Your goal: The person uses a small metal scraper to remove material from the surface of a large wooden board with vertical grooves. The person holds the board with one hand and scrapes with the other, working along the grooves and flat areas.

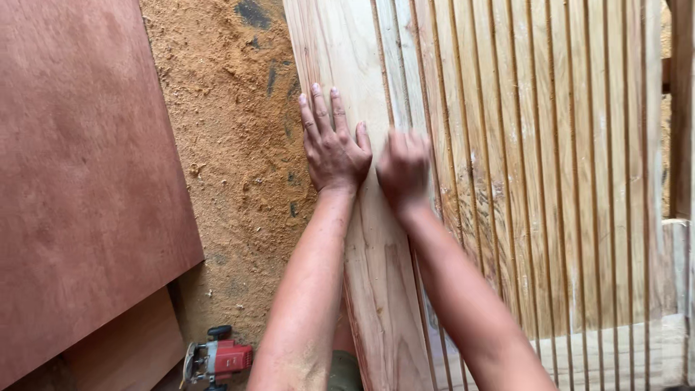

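A woodworking shop, seen from above the bench.

A thick layer of tan sawdust [232,108] covers the floor, with dark patches of bare ground showing through. Long pale planks with strong grain [362,239] lie beside a row of narrow, evenly spaced light wooden slats [550,166]. Large reddish-brown plywood sheets [79,174] are stacked flat at the left, one overlapping another. A red and silver handheld power tool with a black knob [216,358] sits on the floor among the wood dust, just below the plywood's corner.
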